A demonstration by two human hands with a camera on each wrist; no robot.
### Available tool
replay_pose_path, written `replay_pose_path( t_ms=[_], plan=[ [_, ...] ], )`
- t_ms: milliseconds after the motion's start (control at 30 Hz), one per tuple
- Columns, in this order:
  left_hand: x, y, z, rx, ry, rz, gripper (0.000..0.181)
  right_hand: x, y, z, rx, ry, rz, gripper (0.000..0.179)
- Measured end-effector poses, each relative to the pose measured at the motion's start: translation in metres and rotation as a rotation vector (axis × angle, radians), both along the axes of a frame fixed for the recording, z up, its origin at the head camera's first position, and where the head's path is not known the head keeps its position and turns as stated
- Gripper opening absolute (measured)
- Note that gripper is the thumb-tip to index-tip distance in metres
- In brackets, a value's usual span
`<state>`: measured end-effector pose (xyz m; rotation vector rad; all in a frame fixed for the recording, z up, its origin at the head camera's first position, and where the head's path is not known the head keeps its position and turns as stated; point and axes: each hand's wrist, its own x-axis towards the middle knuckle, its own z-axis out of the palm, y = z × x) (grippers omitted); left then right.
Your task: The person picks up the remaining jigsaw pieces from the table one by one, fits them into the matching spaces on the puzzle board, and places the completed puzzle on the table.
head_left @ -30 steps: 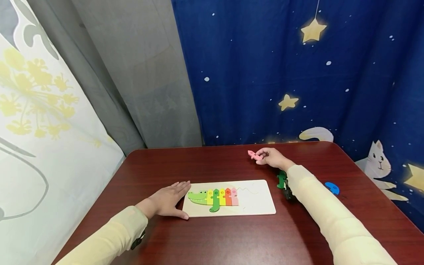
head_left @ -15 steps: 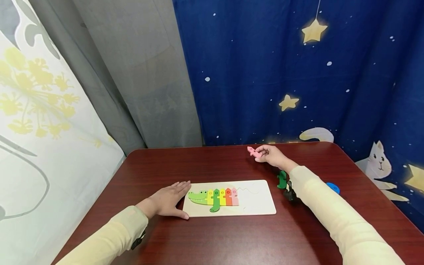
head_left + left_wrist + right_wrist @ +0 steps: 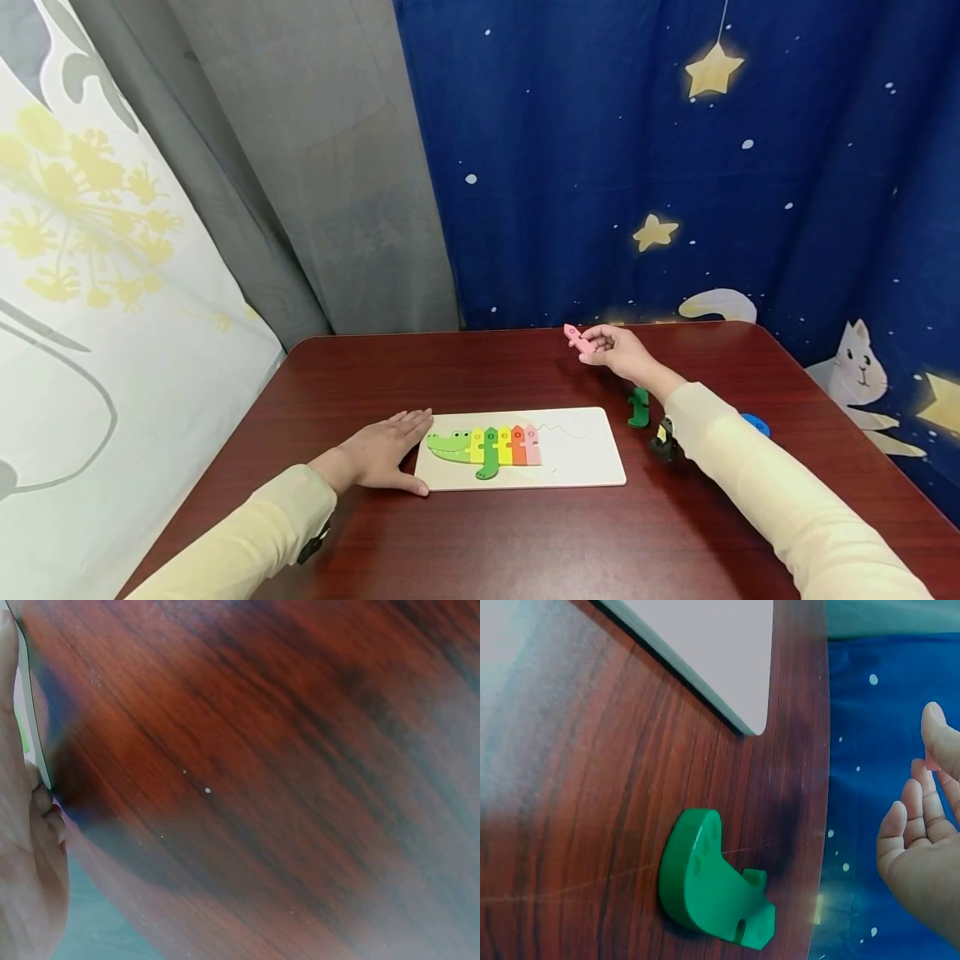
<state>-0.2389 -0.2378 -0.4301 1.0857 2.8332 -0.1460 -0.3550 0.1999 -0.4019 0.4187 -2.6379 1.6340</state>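
My right hand (image 3: 621, 353) pinches a pink puzzle piece (image 3: 577, 337) between thumb and fingers, raised over the far side of the table. In the right wrist view that hand (image 3: 926, 825) hides nearly all of the piece. My left hand (image 3: 378, 454) lies with straight fingers at the left end of a white puzzle board (image 3: 581, 454), thumb and fingertips at its edge. On the board's left part sits a crocodile's light green head (image 3: 448, 448), joined to a row of yellow, green, orange and pink pieces (image 3: 504, 447).
A dark green leg-shaped piece (image 3: 639, 407) lies right of the board; it shows large in the right wrist view. A blue piece (image 3: 756, 424) is partly hidden behind the right sleeve. The dark red table (image 3: 480, 542) ends at a blue star curtain (image 3: 555, 167).
My right hand has risen slightly with the pink piece, which now tilts more. The right forearm has shifted right, uncovering more of the green leg piece. The left hand stays put.
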Motion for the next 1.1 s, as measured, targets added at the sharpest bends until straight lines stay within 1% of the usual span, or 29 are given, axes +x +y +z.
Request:
replay_pose_path(
  t_ms=[133,267,533,767,900,1100],
  plan=[
    [0.000,0.000,0.000,-0.005,-0.006,0.006,0.115,0.005,0.000,0.000,-0.011,0.007,-0.001,0.041],
    [0.001,0.001,0.001,-0.009,-0.015,0.014,0.115,0.013,-0.002,0.000,-0.013,0.011,-0.019,0.040],
    [0.000,0.001,0.000,-0.005,-0.014,0.012,0.116,0.030,-0.008,-0.001,0.057,0.040,-0.070,0.038],
    [-0.001,-0.001,-0.001,-0.012,-0.016,0.024,0.117,0.044,-0.012,-0.003,0.060,0.016,-0.122,0.039],
    [-0.002,-0.001,-0.002,-0.010,-0.018,0.025,0.117,0.051,-0.016,-0.004,0.074,0.031,-0.149,0.037],
    [-0.002,-0.001,-0.001,-0.005,-0.016,0.024,0.117,0.062,-0.021,-0.007,0.078,0.052,-0.162,0.036]
  ],
)
